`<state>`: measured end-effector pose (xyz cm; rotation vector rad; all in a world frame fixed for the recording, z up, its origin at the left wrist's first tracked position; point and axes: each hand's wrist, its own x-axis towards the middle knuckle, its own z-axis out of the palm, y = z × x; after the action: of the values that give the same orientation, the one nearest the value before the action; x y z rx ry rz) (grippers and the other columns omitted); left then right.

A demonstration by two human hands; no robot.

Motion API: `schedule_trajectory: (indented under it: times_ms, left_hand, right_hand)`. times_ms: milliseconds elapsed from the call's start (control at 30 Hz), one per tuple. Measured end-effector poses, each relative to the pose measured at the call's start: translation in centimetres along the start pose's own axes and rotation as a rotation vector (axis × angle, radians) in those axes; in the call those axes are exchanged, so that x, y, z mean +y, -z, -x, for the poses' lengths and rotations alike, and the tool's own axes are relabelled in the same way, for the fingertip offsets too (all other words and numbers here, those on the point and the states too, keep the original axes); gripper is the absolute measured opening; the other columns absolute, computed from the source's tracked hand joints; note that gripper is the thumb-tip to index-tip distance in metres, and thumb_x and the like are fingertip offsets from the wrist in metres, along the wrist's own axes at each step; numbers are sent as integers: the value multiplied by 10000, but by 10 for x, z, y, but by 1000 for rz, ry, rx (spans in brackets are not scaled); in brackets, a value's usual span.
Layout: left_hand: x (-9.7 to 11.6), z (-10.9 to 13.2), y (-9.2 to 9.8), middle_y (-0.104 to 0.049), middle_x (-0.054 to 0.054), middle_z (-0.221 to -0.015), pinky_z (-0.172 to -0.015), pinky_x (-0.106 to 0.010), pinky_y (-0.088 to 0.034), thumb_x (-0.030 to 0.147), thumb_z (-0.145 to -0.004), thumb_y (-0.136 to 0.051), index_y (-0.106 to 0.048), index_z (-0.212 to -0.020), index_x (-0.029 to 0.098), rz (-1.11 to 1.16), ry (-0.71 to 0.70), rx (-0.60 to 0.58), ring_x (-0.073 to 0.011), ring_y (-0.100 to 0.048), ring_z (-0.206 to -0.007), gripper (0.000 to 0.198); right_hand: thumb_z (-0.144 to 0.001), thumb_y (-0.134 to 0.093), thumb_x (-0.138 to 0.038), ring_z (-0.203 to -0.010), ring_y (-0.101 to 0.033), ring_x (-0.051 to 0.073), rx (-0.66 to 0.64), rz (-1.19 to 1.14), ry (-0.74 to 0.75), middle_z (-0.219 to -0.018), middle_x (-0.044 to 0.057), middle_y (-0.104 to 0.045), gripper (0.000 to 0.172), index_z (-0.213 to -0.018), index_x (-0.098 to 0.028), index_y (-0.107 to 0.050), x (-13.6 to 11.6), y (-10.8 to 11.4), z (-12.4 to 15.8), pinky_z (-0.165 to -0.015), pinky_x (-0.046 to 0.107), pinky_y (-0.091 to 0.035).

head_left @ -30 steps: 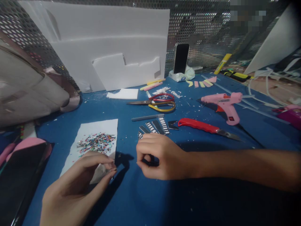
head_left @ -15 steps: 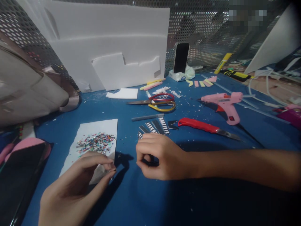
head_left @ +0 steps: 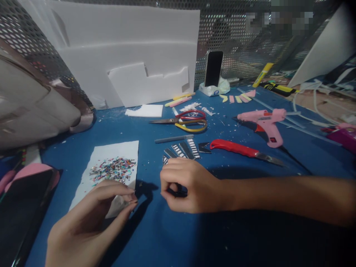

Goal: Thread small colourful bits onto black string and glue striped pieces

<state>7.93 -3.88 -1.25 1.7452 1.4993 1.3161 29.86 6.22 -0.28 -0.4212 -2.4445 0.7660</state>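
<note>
My left hand [head_left: 94,218] is pinched closed over the near edge of a white paper sheet [head_left: 104,150]; whatever sits between its fingertips is too small to name. On that sheet lies a pile of tiny multicoloured pieces [head_left: 114,168]. My right hand [head_left: 186,185] rests on the blue table with curled fingers, and what it may hold is hidden. Just beyond it several black and striped strips [head_left: 186,148] fan out, beside a grey translucent stick [head_left: 174,139]. A red-handled knife [head_left: 235,146] lies to their right.
Scissors [head_left: 191,120] with red and yellow handles lie behind the strips. A pink glue gun [head_left: 264,120] stands right, its cord trailing toward my forearm. White boards [head_left: 125,55] lean at the back, near a propped phone [head_left: 214,68]. Another phone [head_left: 25,207] lies at left.
</note>
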Motion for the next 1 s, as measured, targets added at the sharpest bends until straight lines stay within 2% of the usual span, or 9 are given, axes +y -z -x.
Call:
schedule_trajectory:
  times_ms: [200, 433, 667, 1000]
  left_hand:
    - [-5, -3, 1, -643, 6, -895, -755, -202, -557, 39, -781, -649, -622, -984, 230, 5, -137, -44, -136, -611, -832, 280]
    - [-6, -3, 2, -644, -2, -878, -731, -208, -566, 34, -771, -652, -625, -971, 219, -21, -163, -40, -142, -621, -813, 275]
    - [-5, -4, 3, -672, -7, -858, -697, -251, -586, 59, -730, -669, -636, -955, 237, -64, -125, -30, -171, -652, -787, 289]
    - [-6, -5, 5, -659, -2, -853, -704, -213, -573, 68, -753, -655, -629, -973, 247, -49, -162, -60, -151, -638, -792, 285]
  right_hand:
    - [-813, -520, -141, -653, -421, 101, -7, -7, 7, -666, -36, -474, 114, -717, -180, -473, 1, -1, 0, -716, 264, -352]
    - [-818, -517, -146, -650, -416, 99, -5, -14, 13, -665, -37, -465, 116, -719, -181, -468, 2, -1, 0, -708, 262, -352]
    - [-822, -516, -151, -652, -417, 101, -11, -18, 15, -667, -34, -472, 115, -723, -183, -467, 1, -1, 0, -704, 263, -355]
    - [-822, -514, -148, -652, -417, 102, -3, -10, 13, -662, -36, -468, 117, -718, -182, -473, 0, -1, -1, -705, 264, -349]
